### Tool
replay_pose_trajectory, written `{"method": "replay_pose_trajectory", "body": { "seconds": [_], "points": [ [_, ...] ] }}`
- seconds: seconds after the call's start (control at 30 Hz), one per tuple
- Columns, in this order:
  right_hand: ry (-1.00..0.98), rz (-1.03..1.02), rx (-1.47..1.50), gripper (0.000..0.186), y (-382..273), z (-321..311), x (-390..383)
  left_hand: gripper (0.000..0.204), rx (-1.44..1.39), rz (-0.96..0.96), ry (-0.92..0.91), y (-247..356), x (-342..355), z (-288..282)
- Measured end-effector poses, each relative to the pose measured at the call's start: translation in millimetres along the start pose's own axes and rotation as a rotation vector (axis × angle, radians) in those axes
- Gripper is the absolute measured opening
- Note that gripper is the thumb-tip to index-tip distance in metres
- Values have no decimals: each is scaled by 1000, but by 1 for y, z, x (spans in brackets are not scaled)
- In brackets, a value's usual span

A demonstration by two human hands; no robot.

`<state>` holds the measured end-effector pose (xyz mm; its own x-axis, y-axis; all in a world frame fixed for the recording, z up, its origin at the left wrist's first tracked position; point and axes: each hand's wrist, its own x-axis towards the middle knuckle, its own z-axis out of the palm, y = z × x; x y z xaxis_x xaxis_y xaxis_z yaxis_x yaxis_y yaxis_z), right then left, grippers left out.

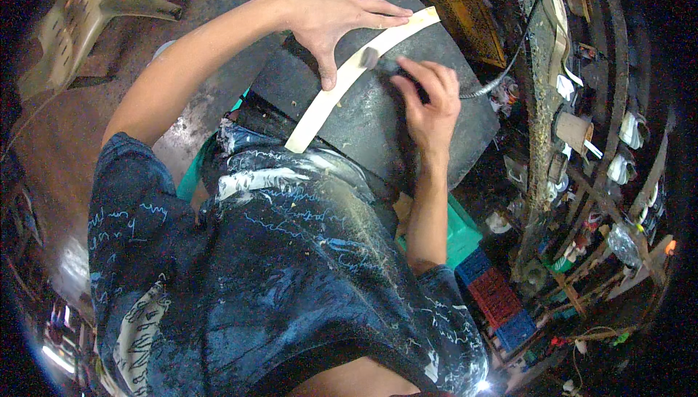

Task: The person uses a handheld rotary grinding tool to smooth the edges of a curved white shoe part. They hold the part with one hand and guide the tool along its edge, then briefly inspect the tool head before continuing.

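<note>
A long, curved cream-coloured strip (337, 100) lies slantwise over a dark grey board (443, 121), its near end reaching my shirt. My left hand (336, 20) is spread wide above it, the thumb tip and some fingertips pressing on the strip at two places. Between those contacts, the dark round tip of a hand tool (369, 57) meets the strip's right edge. My right hand (430, 97) is closed around this tool, whose body is blurred and mostly hidden by the fingers. A black cable (509, 62) runs up to the back of that hand.
A yellow-brown plastic crate (458, 11) stands beyond the board. Along the right, a rack (538, 171) carries shoe-like pieces. By my right elbow are a green plastic bin (464, 233) and a blue and red slatted piece (494, 299). A beige plastic chair (83, 22) stands at far left.
</note>
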<state>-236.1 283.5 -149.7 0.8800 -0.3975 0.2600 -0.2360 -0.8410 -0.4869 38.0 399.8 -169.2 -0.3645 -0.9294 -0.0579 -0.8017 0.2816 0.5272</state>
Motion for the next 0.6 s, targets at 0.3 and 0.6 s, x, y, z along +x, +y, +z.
{"method": "replay_pose_trajectory", "body": {
  "seconds": [0.3,0.6],
  "points": [
    [19,58,-117,33,3,-3,8,164,94,-42,186,-4,3,29],
    [-61,-19,-69,35,0,-4,2,165,103,-24,187,-6,4,30]
  ]
}}
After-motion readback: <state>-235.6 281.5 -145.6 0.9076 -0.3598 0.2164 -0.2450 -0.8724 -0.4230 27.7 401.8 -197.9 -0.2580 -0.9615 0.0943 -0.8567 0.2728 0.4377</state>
